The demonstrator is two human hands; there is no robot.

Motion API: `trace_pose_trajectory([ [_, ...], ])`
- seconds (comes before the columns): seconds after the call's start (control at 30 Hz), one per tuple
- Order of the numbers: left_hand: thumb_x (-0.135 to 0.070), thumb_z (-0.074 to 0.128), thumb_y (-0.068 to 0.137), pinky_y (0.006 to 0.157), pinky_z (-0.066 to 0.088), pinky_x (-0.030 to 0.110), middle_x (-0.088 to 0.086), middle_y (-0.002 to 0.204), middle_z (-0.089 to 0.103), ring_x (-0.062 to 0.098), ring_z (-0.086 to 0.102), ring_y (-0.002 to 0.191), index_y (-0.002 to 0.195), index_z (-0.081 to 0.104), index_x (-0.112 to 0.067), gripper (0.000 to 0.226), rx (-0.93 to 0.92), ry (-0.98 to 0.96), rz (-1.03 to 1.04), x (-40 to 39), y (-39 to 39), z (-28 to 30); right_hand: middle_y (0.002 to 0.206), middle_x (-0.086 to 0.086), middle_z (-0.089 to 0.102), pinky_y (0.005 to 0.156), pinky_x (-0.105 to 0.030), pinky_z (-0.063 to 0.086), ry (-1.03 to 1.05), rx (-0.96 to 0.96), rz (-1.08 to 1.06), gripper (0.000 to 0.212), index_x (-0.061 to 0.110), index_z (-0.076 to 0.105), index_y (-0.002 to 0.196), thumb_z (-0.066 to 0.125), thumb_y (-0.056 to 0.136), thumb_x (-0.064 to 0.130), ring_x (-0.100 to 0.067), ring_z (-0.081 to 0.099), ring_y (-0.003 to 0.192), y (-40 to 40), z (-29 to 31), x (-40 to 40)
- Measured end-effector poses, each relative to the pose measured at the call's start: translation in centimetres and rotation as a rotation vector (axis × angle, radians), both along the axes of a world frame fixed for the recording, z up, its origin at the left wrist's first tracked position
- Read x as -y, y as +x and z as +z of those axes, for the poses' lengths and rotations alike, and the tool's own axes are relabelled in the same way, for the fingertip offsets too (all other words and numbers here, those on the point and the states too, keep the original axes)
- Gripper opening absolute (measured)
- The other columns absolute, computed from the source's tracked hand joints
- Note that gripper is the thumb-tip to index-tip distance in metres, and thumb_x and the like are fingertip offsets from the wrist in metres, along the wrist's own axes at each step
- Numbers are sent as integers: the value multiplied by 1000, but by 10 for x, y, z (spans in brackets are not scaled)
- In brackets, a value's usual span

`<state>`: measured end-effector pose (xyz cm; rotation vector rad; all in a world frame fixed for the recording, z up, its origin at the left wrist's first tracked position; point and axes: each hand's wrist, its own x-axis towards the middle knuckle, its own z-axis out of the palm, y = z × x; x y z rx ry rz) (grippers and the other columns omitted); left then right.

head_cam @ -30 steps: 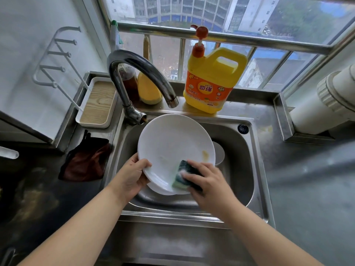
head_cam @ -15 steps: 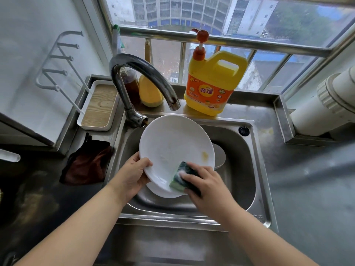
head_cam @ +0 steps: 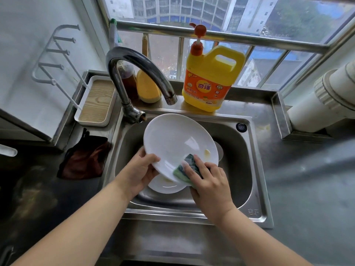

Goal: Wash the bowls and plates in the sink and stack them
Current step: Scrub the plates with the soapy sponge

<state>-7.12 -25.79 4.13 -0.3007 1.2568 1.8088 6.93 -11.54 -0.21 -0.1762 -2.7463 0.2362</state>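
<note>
A large white plate (head_cam: 172, 139) is held tilted over the steel sink (head_cam: 255, 169), its face toward me. My left hand (head_cam: 140, 171) grips its lower left rim, thumb on the face. My right hand (head_cam: 209, 181) presses a green sponge (head_cam: 183, 169) against the plate's lower right edge, next to a yellowish smear (head_cam: 207, 153). More white dishes lie in the basin beneath: one (head_cam: 165, 185) shows below the held plate, another (head_cam: 220, 150) peeks out behind its right rim.
The curved faucet (head_cam: 138, 73) arches over the sink's back left. A yellow detergent jug (head_cam: 209, 77) with an orange pump stands behind the sink, beside two bottles. A wood-lined white tray (head_cam: 97, 101) and dark cloth (head_cam: 84, 158) lie left. Grey counter extends right.
The sponge has slid slightly along the plate's lower edge, and the plate has tilted a little. The left hand keeps its hold.
</note>
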Motion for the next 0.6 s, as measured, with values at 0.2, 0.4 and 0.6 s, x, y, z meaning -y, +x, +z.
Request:
trace_pose_trajectory([
  [0.2,13,47,86,67,58,33,14,112,69,28,70,95,127,52,-23,54,37,86,-32,-5,28,-8,123,-13,64,72,-41,52,-79,46,-41,50,29,49,125,52,75,26,-32,61,87,-4,0,12],
  [0.4,14,43,86,66,58,35,18,120,62,32,68,95,131,48,-22,57,16,-1,-77,4,19,-15,135,-12,55,86,-44,50,-244,128,37,49,24,61,126,48,88,52,-32,56,101,-2,0,12],
  [0.6,13,43,88,61,57,32,18,120,60,34,62,99,128,48,-13,48,-8,-58,-70,7,10,-13,138,-7,52,92,-42,48,-282,153,69,39,28,59,128,48,93,40,-32,56,104,5,-5,-13],
])
